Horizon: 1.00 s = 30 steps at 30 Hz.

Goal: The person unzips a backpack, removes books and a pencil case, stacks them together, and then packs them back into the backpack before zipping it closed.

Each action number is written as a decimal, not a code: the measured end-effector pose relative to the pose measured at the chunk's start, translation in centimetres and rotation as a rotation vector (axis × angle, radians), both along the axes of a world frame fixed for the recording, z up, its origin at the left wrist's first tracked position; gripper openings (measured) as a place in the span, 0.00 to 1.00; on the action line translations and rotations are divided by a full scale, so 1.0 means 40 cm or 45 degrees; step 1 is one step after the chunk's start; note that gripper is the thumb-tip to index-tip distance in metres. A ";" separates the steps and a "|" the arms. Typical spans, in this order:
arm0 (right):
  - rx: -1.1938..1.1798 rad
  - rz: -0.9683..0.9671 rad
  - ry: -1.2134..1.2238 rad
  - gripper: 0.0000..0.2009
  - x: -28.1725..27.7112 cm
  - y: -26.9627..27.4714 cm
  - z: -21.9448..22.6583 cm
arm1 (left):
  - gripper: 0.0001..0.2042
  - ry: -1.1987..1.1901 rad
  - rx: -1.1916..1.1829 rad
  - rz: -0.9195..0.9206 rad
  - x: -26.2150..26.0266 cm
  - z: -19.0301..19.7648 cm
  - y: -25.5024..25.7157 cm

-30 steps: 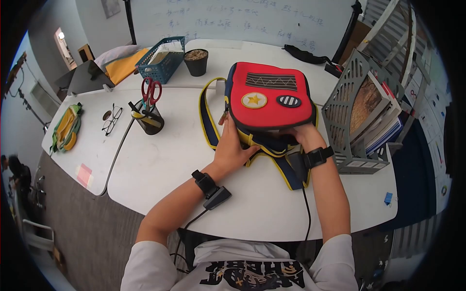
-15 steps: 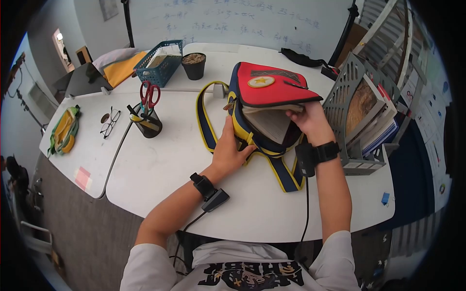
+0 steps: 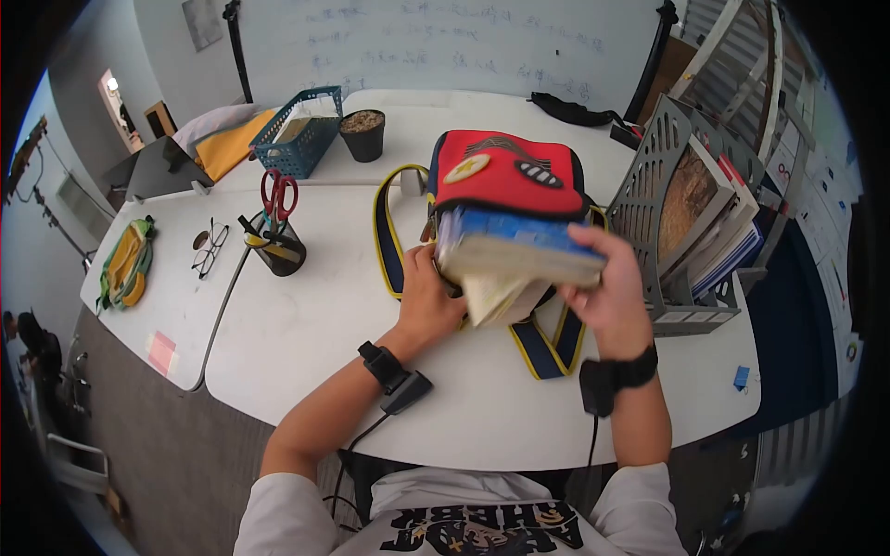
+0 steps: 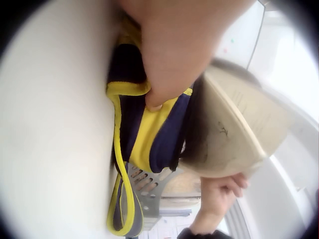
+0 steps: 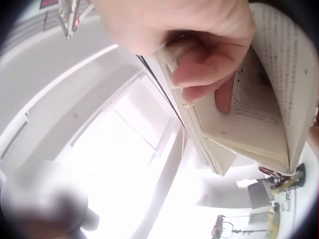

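Observation:
A small backpack with a red front flap and navy straps trimmed in yellow lies on the white table. My left hand holds its near left side; in the left wrist view the thumb presses the navy and yellow fabric. My right hand grips a thick book with a blue cover, at the bag's mouth under the flap. Some pages hang open below the book. Seen from the right wrist, the fingers curl over the book's edge, with printed pages spread beside them.
To the right stands a grey file holder with books and folders. Left of the bag are a pen cup with scissors, glasses and a green-yellow pouch. Behind sit a teal basket and a dark pot.
My right hand has lifted the flap, taken hold of the book inside and drawn it out toward me. The flap has dropped back behind the book. My left hand stays at the bag's side.

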State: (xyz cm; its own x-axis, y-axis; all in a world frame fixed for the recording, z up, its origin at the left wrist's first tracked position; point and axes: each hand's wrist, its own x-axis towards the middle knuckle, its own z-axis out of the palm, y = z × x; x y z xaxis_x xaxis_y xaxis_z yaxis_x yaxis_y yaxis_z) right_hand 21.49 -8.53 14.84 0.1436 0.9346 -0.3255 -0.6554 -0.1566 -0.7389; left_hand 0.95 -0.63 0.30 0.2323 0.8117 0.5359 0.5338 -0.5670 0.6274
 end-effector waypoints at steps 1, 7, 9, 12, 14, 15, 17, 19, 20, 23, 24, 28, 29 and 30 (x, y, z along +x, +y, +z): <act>-0.008 0.001 0.000 0.09 0.004 -0.034 -0.023 | 0.44 0.034 0.062 -0.036 -0.013 -0.017 0.012; 0.250 0.367 -0.520 0.29 0.016 -0.153 -0.145 | 0.33 -0.447 -0.368 -0.248 -0.011 0.035 -0.018; 0.233 0.323 -0.544 0.29 0.028 -0.160 -0.160 | 0.30 -0.471 -0.513 -0.393 -0.017 0.057 -0.030; 0.172 0.308 -0.658 0.28 0.026 -0.163 -0.168 | 0.21 -0.321 -0.719 -0.548 -0.044 0.121 -0.056; 0.136 0.332 -0.779 0.28 0.030 -0.163 -0.175 | 0.21 -0.588 -1.463 -0.579 -0.053 0.139 -0.049; 0.114 0.298 -0.548 0.26 0.031 -0.163 -0.189 | 0.23 -0.960 -1.495 -0.726 -0.048 0.149 -0.070; 0.085 0.268 -0.316 0.25 0.035 -0.168 -0.200 | 0.24 -1.133 -1.609 -0.730 -0.040 0.169 -0.074; 0.066 0.426 -0.320 0.25 0.047 -0.177 -0.203 | 0.25 -1.300 -1.727 -0.733 -0.035 0.194 -0.095; 0.068 0.427 -0.317 0.25 0.055 -0.187 -0.199 | 0.27 -1.091 -1.663 -0.766 -0.036 0.217 -0.118; 0.121 0.769 -0.631 0.27 0.070 -0.228 -0.161 | 0.31 -0.507 -1.350 -0.774 -0.055 0.198 -0.156; 0.125 0.795 -0.627 0.27 0.068 -0.247 -0.163 | 0.34 -0.600 -1.267 -0.892 -0.054 0.192 -0.185; 0.363 0.545 -0.864 0.24 0.042 -0.306 -0.190 | 0.35 -0.539 -0.878 -0.923 -0.071 0.189 -0.268; 0.432 0.426 -0.987 0.22 0.043 -0.319 -0.208 | 0.34 -0.389 -0.739 -1.004 -0.076 0.198 -0.272; 0.503 0.303 -1.109 0.21 0.042 -0.325 -0.222 | 0.33 -0.236 -0.596 -1.080 -0.080 0.204 -0.273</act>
